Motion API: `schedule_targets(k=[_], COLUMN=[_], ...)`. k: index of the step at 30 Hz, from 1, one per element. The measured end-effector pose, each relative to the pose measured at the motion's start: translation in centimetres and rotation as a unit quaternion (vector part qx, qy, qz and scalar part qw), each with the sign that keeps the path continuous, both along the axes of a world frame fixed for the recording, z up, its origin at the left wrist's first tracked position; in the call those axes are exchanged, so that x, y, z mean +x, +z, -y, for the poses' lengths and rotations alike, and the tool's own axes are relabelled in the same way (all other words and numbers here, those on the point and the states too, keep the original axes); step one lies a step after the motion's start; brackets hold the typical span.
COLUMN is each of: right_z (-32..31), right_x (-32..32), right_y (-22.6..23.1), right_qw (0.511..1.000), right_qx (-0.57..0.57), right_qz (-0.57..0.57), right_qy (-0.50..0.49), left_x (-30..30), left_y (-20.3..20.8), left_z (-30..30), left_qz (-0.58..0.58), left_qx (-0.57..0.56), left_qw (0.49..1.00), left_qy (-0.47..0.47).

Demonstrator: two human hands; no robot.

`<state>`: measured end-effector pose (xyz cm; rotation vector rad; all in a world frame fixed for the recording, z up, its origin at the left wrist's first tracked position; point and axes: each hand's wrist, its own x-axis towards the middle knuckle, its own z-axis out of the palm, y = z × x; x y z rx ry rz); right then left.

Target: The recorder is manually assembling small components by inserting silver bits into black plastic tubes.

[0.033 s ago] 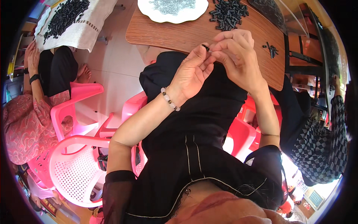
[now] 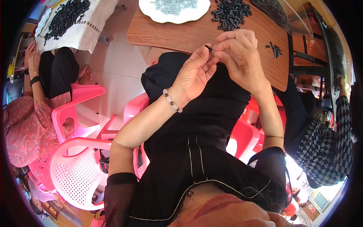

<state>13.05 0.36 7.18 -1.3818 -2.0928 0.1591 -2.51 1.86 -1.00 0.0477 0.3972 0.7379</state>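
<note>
Dial centred on the wearer's joined hands, twelve pointing away from the body.

Item: small black piece [image 2: 208, 48], one, at the centre of the dial, raised near the table's edge, its dark end showing above the fingers.

Item: left hand [image 2: 194, 73], palm turned up; thumb and forefinger closed in a pinch on the black piece, the other fingers loosely curled. Bead bracelet [image 2: 172, 101] at its wrist, pale and dark beads, half past seven.

Item: right hand [image 2: 244, 60], thumb and forefinger tips brought together right beside the black piece, remaining fingers bent above. Whether these tips grip something of their own is too small for me to tell.

Item: table [image 2: 166, 36], brown wood-grain top, running from ten o'clock round past three.

Item: white plate [image 2: 162, 18], wavy rim, at half past ten on the table, bearing a heap of tiny clear pieces [image 2: 176, 5].

Item: large pile of black pieces [image 2: 228, 15], just past twelve, loose on the wood, near the plate.

Item: small group of thin black pieces [image 2: 277, 50], three o'clock, well apart from the large pile.

Item: second table under a pale cloth [image 2: 85, 38], toward half past nine, with another black heap [image 2: 68, 19].

Item: person in a red patterned top [image 2: 36, 126], half past eight, hands at the cloth's edge.

Item: pink plastic chair [image 2: 77, 174], eight o'clock, perforated back.
</note>
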Motion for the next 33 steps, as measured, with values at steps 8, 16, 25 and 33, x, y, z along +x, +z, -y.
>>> schedule_targets(k=[8,16,25,33], right_z=[0.1,-0.9,-2.9,-5.5], right_x=[-0.2,-0.5,5.1,15.4], right_y=[-0.3,-0.6,-1.0,-4.4], right_qw=[0.997,0.998,0.983,0.969], right_qx=[0.041,0.049,-0.073,-0.039], right_qz=[0.07,0.04,-0.08,-0.046], right_qy=[-0.003,-0.021,-0.15,-0.239], left_x=[0.2,-0.1,-0.1,0.0], left_y=[-0.2,-0.3,-0.5,-0.3], left_z=[0.1,-0.1,-0.4,-0.2], left_qz=[0.006,0.009,0.045,0.063], left_qx=[-0.004,-0.017,-0.045,-0.043], left_qw=[1.0,0.999,0.996,0.995], left_qy=[-0.003,-0.03,-0.067,-0.066])
